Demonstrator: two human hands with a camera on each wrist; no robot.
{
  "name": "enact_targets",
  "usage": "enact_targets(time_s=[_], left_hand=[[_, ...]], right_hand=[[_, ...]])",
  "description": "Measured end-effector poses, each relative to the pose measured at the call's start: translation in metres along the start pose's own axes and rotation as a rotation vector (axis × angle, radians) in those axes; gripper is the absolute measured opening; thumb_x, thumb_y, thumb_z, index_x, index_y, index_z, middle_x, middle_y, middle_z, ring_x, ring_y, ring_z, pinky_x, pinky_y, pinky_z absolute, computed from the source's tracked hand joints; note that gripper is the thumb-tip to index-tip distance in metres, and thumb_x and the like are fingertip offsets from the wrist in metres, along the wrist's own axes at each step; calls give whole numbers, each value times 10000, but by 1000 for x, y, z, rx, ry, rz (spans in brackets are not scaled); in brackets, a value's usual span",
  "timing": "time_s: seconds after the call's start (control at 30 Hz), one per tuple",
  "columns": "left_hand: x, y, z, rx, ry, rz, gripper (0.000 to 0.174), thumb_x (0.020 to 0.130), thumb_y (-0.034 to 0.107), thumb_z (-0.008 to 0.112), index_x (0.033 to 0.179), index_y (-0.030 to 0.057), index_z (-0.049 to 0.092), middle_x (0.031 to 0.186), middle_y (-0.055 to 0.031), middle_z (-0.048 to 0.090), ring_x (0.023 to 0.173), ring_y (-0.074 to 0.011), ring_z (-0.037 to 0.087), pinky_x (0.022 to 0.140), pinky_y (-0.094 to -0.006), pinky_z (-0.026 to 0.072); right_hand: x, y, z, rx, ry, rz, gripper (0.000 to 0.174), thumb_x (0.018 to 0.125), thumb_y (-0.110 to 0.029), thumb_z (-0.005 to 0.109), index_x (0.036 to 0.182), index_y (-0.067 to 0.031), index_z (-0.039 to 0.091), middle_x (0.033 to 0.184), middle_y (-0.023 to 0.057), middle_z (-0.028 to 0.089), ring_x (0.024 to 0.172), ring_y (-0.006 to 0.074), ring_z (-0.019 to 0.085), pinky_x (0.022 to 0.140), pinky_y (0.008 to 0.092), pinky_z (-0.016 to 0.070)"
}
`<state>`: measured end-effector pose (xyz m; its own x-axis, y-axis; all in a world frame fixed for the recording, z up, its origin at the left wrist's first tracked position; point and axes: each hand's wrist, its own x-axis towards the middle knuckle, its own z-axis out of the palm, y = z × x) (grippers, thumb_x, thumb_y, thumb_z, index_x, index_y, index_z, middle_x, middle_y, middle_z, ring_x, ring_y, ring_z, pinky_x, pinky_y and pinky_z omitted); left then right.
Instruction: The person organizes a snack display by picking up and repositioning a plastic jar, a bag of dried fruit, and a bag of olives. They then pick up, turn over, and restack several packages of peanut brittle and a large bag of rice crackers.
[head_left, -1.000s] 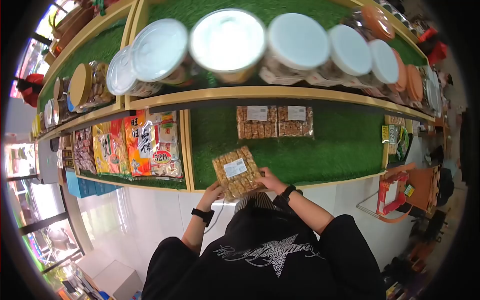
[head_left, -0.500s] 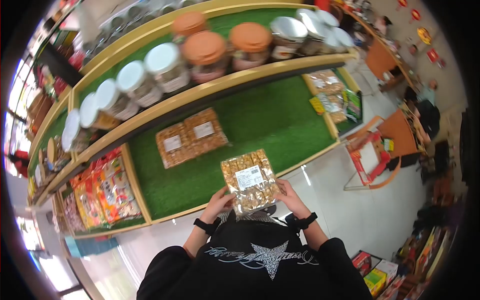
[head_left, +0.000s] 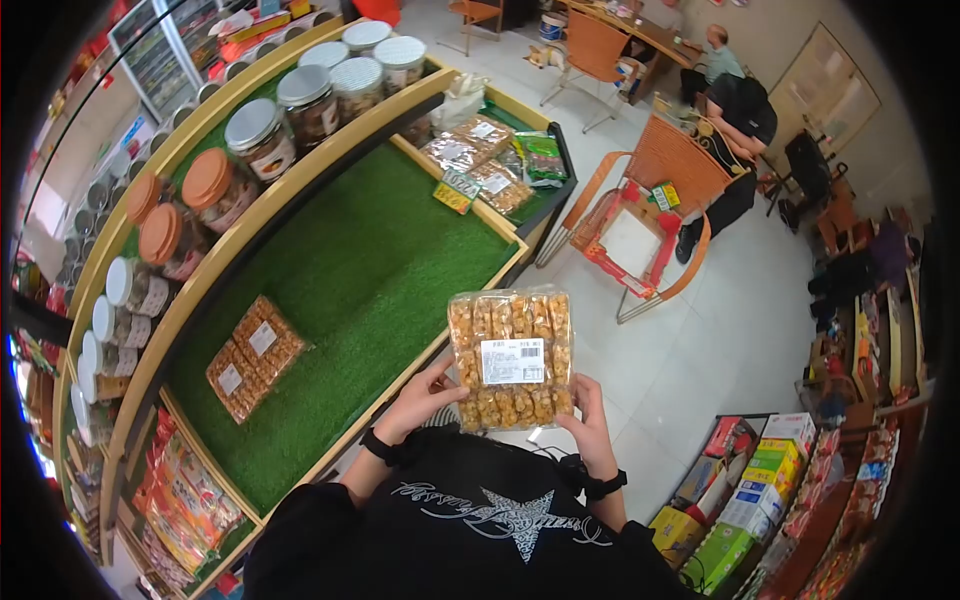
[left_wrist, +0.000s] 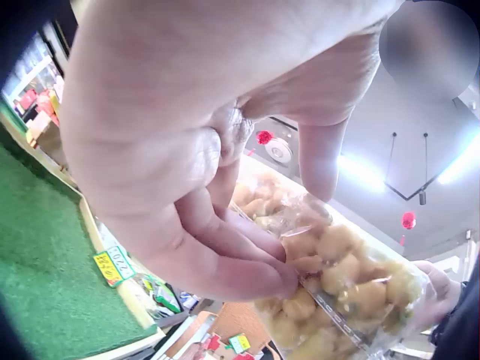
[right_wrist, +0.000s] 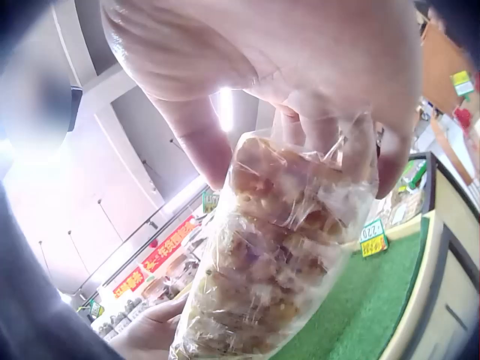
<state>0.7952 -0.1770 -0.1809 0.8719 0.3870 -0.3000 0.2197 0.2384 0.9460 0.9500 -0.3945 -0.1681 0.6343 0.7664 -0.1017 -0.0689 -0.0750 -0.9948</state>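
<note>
Head, pack: the clear-wrapped pack (head_left: 512,355) of tan chunks is up in both hands, before the black shirt (head_left: 450,510), white label toward the head camera.
Head, left hand: left hand (head_left: 415,402) pinches the pack's lower left side.
Head, right hand: right hand (head_left: 590,425) pinches the lower right corner, thumb on the labelled face.
Head, shelf: green shelf (head_left: 370,250); two similar packs (head_left: 268,345) lie on it side by side, well apart from the held one.
Head, around: lidded jars (head_left: 215,195) one tier up; yellow-green price tag (head_left: 457,193) by the divider; wicker chair (head_left: 680,160) on the floor.
Left wrist, fingers: fingers (left_wrist: 244,274) bent, pinching the pack's edge opposite the thumb.
Right wrist, fingers: pinching the pack's end between thumb and fingers; wrapper crinkled there; some fingertips hidden.
</note>
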Motion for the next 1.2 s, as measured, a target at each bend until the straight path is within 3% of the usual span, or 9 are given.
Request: enact_targets(time_s=[0.27,0.43,0.7,0.83,0.97,1.03,1.2], left_hand=[[57,23,5,88,-15,-105,663,732,168,651,1277,-2,315,704,-8,541,650,-66,476,628,-199,387],[121,37,0,10,-40,43,656,731,143,651,1276,-5,317,690,14,519,640,-49,458,615,-186,378],[219,94,-24,22,35,102,638,739,135,635,1270,-24,318,661,20,482,608,-45,435,568,-184,360],[259,110,-37,-3,6,100,623,755,123,609,1281,-12,305,686,-4,534,620,-53,468,572,-186,367],[275,110,-47,-7,101,76,619,766,143,596,1291,9,297,703,-14,560,628,-58,491,569,-192,373],[277,107,-52,154,163,36,617,769,172,594,1298,44,302,705,-21,574,627,-63,507,565,-200,380],[292,86,-53,59,371,-28,618,772,209,589,1302,71,304,690,-39,586,608,-73,513,563,-207,387]], right_hand=[[32,9,-19,26,98,-4,565,700,37,528,1202,-22,275,1184,137,411,1124,214,382,929,336,286],[98,-5,-45,-3,78,-30,558,702,33,533,1196,-16,277,1175,133,423,1102,210,406,939,336,288],[213,-42,-70,-33,48,-122,493,739,-25,564,1167,-6,320,1146,133,455,1086,209,425,944,340,288],[255,-34,-76,-9,49,-102,487,751,-2,534,1179,-11,303,1166,135,446,1101,203,406,927,313,284],[293,-34,-78,2,-27,-28,488,757,-50,576,1168,-7,316,1148,136,454,1086,213,428,937,337,294],[314,-27,-83,1,-101,64,489,762,-54,574,1172,-7,311,1150,133,455,1083,207,434,931,332,298],[383,-19,-89,32,-318,101,461,772,-37,546,1170,-9,314,1131,118,466,1068,194,444,880,304,331]])
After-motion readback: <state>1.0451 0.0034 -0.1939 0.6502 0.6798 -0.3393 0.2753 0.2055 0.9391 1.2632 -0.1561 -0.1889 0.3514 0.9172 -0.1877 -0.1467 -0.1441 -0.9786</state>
